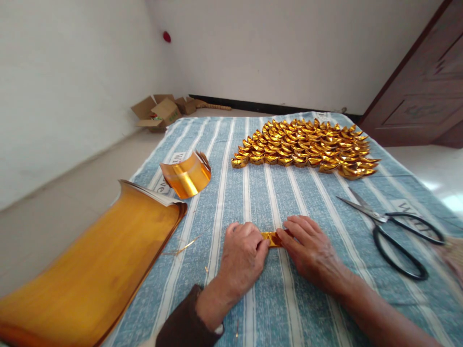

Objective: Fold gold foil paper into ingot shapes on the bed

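My left hand (243, 255) and my right hand (311, 250) press down together on a small strip of gold foil paper (272, 238) that lies on the blue striped cloth (260, 193). Both hands pinch the strip from either side, and only its middle shows between the fingers. Far ahead lies a heap of several folded gold paper ingots (307, 147). A curled cut piece of gold foil (186, 176) rests to the left, and a large stack of gold foil sheets (90, 270) hangs over the cloth's left edge.
Black-handled scissors (394, 231) lie shut on the cloth to the right of my hands. Open cardboard boxes (159, 113) sit on the floor at the far left by the wall. A dark wooden door (423, 82) stands at the right.
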{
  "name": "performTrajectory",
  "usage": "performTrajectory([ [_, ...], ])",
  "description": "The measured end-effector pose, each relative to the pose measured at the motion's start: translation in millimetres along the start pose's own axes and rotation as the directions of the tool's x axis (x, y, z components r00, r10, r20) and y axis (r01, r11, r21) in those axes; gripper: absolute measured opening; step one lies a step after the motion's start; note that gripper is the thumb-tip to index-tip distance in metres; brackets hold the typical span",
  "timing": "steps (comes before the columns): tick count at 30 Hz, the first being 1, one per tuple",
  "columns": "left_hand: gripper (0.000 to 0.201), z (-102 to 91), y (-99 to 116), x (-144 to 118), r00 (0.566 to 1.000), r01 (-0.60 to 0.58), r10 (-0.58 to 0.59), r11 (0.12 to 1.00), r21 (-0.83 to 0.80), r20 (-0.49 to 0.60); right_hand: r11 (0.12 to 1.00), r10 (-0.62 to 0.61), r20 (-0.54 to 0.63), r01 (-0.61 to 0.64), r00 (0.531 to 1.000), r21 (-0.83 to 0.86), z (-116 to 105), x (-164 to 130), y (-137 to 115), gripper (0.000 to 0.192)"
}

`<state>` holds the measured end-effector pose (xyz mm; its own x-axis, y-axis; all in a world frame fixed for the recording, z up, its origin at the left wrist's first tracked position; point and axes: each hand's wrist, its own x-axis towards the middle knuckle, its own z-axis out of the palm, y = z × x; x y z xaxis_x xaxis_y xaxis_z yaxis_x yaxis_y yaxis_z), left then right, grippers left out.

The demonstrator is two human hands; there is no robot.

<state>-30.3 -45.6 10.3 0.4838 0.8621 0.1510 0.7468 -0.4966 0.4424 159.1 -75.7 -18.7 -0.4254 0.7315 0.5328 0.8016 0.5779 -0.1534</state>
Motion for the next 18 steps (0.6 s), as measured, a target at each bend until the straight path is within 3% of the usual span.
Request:
performTrajectory([
  [18, 0.021, 6.5, -1.2, -4.0, 0.997, -0.036, 0.046, 0.990, 0.135, -0.068, 1.000, 0.023, 0.084, -0.023, 0.996, 0.001, -3.1, 1.5, -8.9, 0.023],
])
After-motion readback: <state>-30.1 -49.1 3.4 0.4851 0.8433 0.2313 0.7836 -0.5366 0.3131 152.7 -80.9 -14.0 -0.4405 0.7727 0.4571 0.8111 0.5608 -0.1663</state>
